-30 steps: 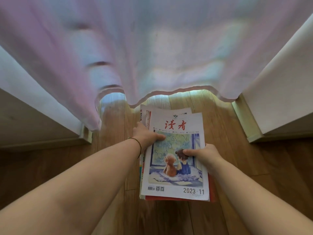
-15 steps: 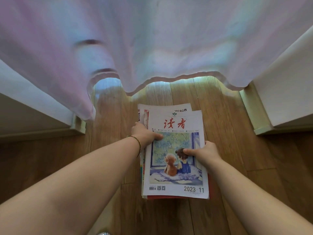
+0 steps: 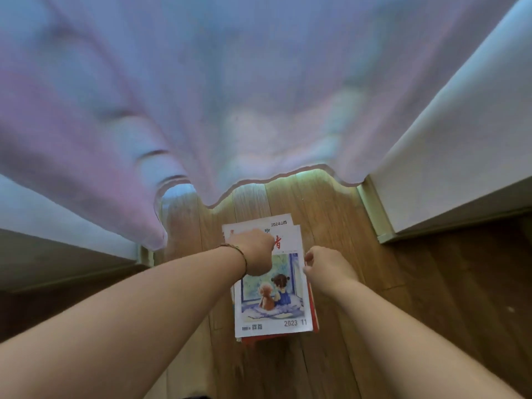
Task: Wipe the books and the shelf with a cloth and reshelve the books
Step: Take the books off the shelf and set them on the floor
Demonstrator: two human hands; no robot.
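Stack of magazines (image 3: 272,300) on the wooden floor (image 3: 345,231), straight ahead, below the curtain (image 3: 230,96) hem. My left hand (image 3: 254,251) sits over the top cover's upper left; my right hand (image 3: 328,269) is at its right edge. Title half covered by my left hand (only one red character shows). Left fingers hidden, grip unclear. Right fingers curled, apparently pinching the cover's edge.

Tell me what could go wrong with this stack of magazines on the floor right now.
The magazine stack is already uneven, with lower issues poking out at the top and right, so lifting it could let some slide out. The right hand seems only at the edge, a weak hold. The curtain hanging close could snag.
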